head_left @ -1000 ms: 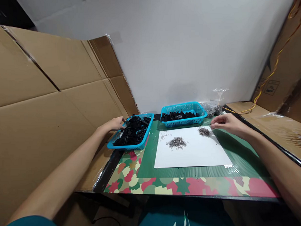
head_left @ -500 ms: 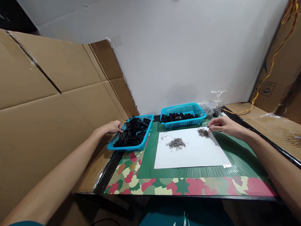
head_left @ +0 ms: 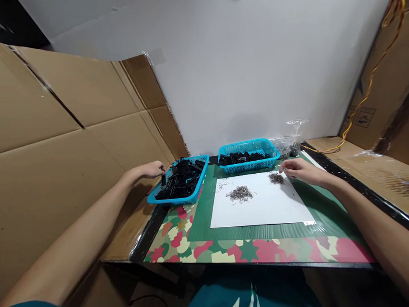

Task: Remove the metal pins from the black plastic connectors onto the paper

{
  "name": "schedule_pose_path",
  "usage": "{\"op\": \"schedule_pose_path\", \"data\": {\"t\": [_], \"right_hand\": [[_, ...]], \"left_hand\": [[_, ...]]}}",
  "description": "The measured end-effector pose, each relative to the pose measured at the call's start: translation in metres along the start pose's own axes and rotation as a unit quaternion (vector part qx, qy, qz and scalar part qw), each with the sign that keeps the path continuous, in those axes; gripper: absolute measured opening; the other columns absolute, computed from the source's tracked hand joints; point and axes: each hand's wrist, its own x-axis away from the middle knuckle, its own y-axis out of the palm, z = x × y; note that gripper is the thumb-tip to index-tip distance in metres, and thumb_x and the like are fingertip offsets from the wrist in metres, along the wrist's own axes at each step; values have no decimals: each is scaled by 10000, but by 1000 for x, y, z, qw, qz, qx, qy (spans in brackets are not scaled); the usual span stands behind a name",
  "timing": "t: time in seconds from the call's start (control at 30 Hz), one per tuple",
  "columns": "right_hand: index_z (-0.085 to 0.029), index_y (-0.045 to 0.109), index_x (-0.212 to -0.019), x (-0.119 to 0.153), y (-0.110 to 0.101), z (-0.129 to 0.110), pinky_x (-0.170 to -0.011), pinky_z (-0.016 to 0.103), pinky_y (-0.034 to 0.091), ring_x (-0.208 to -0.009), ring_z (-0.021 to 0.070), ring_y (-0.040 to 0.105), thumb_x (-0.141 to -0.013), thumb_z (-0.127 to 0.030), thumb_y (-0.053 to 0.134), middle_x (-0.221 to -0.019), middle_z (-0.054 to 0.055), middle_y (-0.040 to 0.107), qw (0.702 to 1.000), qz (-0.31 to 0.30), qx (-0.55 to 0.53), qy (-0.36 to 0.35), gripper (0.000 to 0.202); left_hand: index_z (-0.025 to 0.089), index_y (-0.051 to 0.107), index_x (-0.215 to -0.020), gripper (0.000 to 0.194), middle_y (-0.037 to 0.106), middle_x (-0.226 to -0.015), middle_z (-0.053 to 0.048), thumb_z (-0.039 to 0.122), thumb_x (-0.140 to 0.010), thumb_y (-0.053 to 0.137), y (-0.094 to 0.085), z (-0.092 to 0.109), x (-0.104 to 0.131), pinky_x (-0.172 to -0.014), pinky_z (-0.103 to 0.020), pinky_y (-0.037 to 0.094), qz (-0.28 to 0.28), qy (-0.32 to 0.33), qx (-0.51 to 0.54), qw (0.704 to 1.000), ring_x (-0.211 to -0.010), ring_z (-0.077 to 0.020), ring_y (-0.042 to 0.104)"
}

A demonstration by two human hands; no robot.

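Observation:
My left hand (head_left: 154, 169) is closed on a small black piece (head_left: 163, 179) at the left side of a blue basket (head_left: 172, 201) full of black parts. At the right, my right hand (head_left: 294, 169) is pinched just beside a small pile of tiny metal pieces (head_left: 276, 178); whatever is between its fingertips is too small to make out. A larger pile of thin metal pieces (head_left: 240, 194) lies on the white sheet (head_left: 260, 214).
Against the wall stands a second blue basket (head_left: 252, 167) with black parts. Clear plastic bags (head_left: 288, 149) lie beside it. Cardboard (head_left: 57, 154) rises at the left. A yellow-red cable (head_left: 369, 83) hangs at the right.
My left hand has risen slightly and a black piece now shows upright beneath its fingers. My right hand has shifted slightly left and up.

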Motion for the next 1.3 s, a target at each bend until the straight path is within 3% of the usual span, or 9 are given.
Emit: {"op": "schedule_pose_path", "data": {"t": [0.2, 0.33, 0.5, 0.6, 0.7, 0.87, 0.97, 1.1, 1.3], "right_hand": [[-165, 737, -838, 3, -13, 9, -585, 307, 276, -605, 146, 404, -821, -533, 693, -641, -1, 561, 994, -51, 92, 37, 371], [-168, 775, -796, 3, -16, 16, -573, 302, 263, -586, 139, 371, -762, -578, 762, -582, -25, 489, 989, -71, 118, 48, 411], [-171, 779, -771, 3, -13, 15, -599, 304, 300, -613, 144, 407, -749, -568, 780, -623, -8, 540, 989, -88, 113, 28, 398], [-163, 758, -746, 4, -13, 10, -609, 305, 318, -631, 148, 419, -764, -551, 764, -645, 7, 564, 988, -98, 115, 28, 388], [-157, 751, -760, 7, -14, 4, -602, 301, 318, -639, 147, 414, -787, -537, 742, -653, 10, 562, 985, -113, 124, 27, 382], [-149, 767, -800, 9, -17, 1, -593, 295, 306, -643, 147, 409, -845, -586, 685, -665, 12, 567, 984, -124, 128, 27, 447], [-157, 783, -842, 9, -18, 3, -583, 293, 293, -623, 143, 401, -859, -605, 671, -647, 0, 549, 985, -112, 123, 41, 462], [-164, 787, -880, 8, -18, 4, -564, 292, 275, -584, 132, 389, -801, -516, 766, -593, -29, 519, 984, -107, 130, 53, 362], [-162, 791, -846, 11, -19, -8, -558, 287, 277, -611, 128, 403, -857, -484, 753, -639, -7, 568, 987, -114, 112, 15, 324]], "left_hand": [[213, 583, -703, 154, 688, -729, -43, 335, -611, 565, -29, 1, 12, -638, -288, 476, 40, -31, -5, 999, -734, -229, 638], [221, 546, -792, 163, 646, -678, -25, 339, -683, 567, -49, 7, 26, -564, -289, 434, 78, -41, 10, 996, -602, -202, 588], [210, 530, -906, 201, 624, -725, 4, 352, -788, 610, -56, 53, 51, -587, -259, 424, 183, 91, 154, 967, -627, -162, 571], [204, 540, -950, 274, 568, -779, 22, 415, -840, 676, -40, 102, 64, -611, -244, 423, 158, 196, 252, 934, -660, -133, 538], [205, 530, -951, 300, 520, -793, 33, 431, -871, 711, -7, 153, 69, -573, -230, 369, 89, 268, 344, 896, -629, -104, 470], [211, 520, -999, 285, 493, -804, 33, 423, -923, 694, 62, 231, 67, -528, -228, 318, -43, 331, 484, 809, -591, -80, 392], [202, 530, -983, 293, 521, -837, 20, 438, -925, 694, 90, 268, 67, -519, -225, 329, -85, 334, 530, 774, -583, -71, 403], [187, 626, -1035, 273, 618, -920, -24, 445, -950, 658, 103, 293, 72, -574, -227, 409, -75, 344, 512, 783, -661, -96, 500], [174, 773, -1081, 314, 712, -1083, -87, 435, -962, 646, 119, 296, 81, -618, -251, 446, -37, 342, 510, 788, -744, -131, 586]]}}
